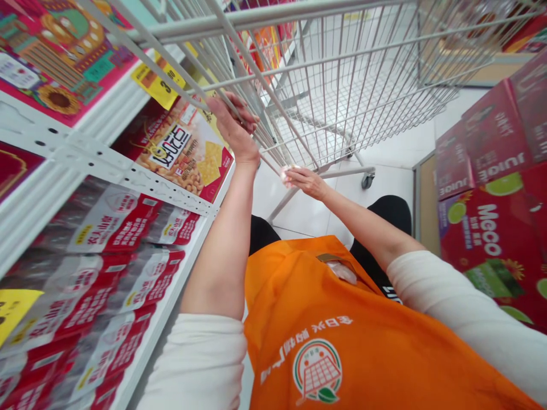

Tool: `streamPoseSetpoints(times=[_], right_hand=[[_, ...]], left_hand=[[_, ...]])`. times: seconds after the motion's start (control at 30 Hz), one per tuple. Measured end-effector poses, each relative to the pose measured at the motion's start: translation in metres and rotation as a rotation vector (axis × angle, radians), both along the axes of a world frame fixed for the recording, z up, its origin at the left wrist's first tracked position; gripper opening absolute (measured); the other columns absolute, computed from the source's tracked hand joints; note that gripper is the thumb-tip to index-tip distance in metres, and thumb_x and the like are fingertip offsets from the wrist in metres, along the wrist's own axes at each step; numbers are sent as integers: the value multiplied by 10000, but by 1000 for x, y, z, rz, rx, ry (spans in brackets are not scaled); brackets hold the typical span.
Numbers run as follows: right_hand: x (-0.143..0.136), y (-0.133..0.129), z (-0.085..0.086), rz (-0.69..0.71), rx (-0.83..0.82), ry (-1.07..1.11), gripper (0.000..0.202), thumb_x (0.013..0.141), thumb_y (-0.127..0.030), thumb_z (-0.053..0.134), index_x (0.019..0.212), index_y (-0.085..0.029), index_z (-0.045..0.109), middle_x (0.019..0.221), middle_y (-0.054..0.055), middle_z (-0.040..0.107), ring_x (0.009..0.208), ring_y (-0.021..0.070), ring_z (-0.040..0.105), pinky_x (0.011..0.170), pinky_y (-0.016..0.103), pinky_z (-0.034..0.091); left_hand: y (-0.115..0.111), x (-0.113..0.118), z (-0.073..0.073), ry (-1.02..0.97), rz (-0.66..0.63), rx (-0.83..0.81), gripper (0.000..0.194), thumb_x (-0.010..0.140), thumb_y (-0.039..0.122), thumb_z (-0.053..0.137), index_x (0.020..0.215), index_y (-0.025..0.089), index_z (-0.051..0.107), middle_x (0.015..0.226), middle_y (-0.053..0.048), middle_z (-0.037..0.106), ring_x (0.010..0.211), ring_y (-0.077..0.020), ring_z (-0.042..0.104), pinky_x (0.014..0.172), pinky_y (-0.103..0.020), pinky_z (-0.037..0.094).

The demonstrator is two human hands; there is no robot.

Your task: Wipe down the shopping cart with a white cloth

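Note:
My left hand (236, 128) is up at the side of a grey wire shopping cart (325, 77), its fingers curled round the cart's wire frame close to the shelf edge. Lower down, my right hand (308, 181) pinches a small crumpled white-and-pink cloth (289, 175) against a lower bar of the cart. Most of the cloth is hidden under the fingers. Above my hands the cart basket stands tilted in my view, with white floor tiles showing through its mesh.
Shelves on the left hold packs of red-labelled bottles (106, 222) and a snack box (183, 151). A yellow price tag (159, 80) hangs from the shelf edge. Red juice cartons (491, 228) are stacked on the right. A cart wheel (367, 181) rests on the floor.

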State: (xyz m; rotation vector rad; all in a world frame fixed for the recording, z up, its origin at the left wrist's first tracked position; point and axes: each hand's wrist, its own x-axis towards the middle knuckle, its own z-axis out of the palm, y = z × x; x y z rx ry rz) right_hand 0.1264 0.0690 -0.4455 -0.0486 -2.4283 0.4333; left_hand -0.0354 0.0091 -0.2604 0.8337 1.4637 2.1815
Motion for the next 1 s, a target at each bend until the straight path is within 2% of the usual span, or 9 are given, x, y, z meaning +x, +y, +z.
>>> streamPoseSetpoints(times=[0.1, 0.27, 0.33, 0.5, 0.57, 0.73, 0.8, 0.87, 1.0], right_hand=[[4, -1, 0, -42, 3, 46, 374, 1055, -345, 364, 1163, -189, 686, 1273, 81, 712, 1268, 121, 614, 1158, 325, 502], [-19, 2, 28, -175, 29, 140, 351, 1039, -310, 418, 1316, -201, 604, 1437, 89, 607, 1443, 158, 456, 1265, 421, 363], [-16, 2, 21, -176, 49, 127, 360, 1045, -292, 401, 1330, -193, 595, 1433, 92, 611, 1444, 157, 454, 1263, 416, 364], [18, -14, -24, -176, 94, 120, 334, 1040, -233, 411, 1283, -150, 626, 1333, 100, 684, 1358, 138, 552, 1201, 323, 447], [20, -22, -25, -208, 126, 176, 329, 1033, -212, 426, 1287, -140, 622, 1330, 106, 685, 1360, 133, 547, 1186, 297, 458], [-14, -25, 19, -282, 161, 279, 348, 1035, -234, 432, 1348, -189, 578, 1420, 96, 622, 1435, 152, 464, 1237, 398, 395], [-21, -21, 29, -295, 151, 295, 354, 1041, -238, 414, 1355, -200, 573, 1417, 91, 624, 1441, 155, 458, 1241, 426, 387], [-13, -21, 23, -284, 158, 274, 350, 1044, -243, 408, 1334, -183, 594, 1378, 95, 653, 1405, 161, 505, 1219, 419, 425], [24, -29, -14, -306, 138, 193, 352, 1044, -220, 382, 1232, -121, 663, 1297, 106, 704, 1279, 165, 623, 1119, 349, 542]], left_hand=[[0, 3, 2, 51, 120, 48, 785, 684, 974, 181, 787, 262, 496, 574, 23, 435, 562, -136, 543, 514, -282, 369], [-6, 8, 7, 58, 107, 83, 785, 691, 959, 146, 771, 252, 476, 528, 49, 389, 486, -94, 476, 482, -274, 325], [-11, 11, 12, 71, 111, 82, 786, 694, 961, 137, 761, 252, 470, 529, 50, 388, 465, -90, 451, 477, -282, 311], [-21, 14, 16, 78, 153, 63, 818, 691, 954, 53, 757, 239, 445, 537, 54, 382, 448, -77, 430, 468, -270, 310], [-22, 11, 14, 103, 163, 57, 808, 693, 960, 71, 763, 246, 444, 541, 54, 383, 455, -86, 445, 464, -276, 308], [-26, 3, 13, 210, 192, -9, 855, 758, 851, -154, 757, 245, 449, 521, 54, 361, 439, -76, 431, 477, -286, 288], [-30, 2, 14, 227, 201, -38, 875, 755, 820, -214, 750, 244, 445, 510, 56, 351, 434, -71, 418, 487, -288, 297], [-33, 1, 16, 228, 198, -40, 870, 755, 830, -203, 743, 247, 442, 510, 57, 344, 422, -68, 402, 487, -285, 302], [-36, 0, 17, 224, 203, 4, 842, 749, 907, -67, 737, 245, 453, 521, 58, 339, 413, -72, 393, 465, -284, 282]])
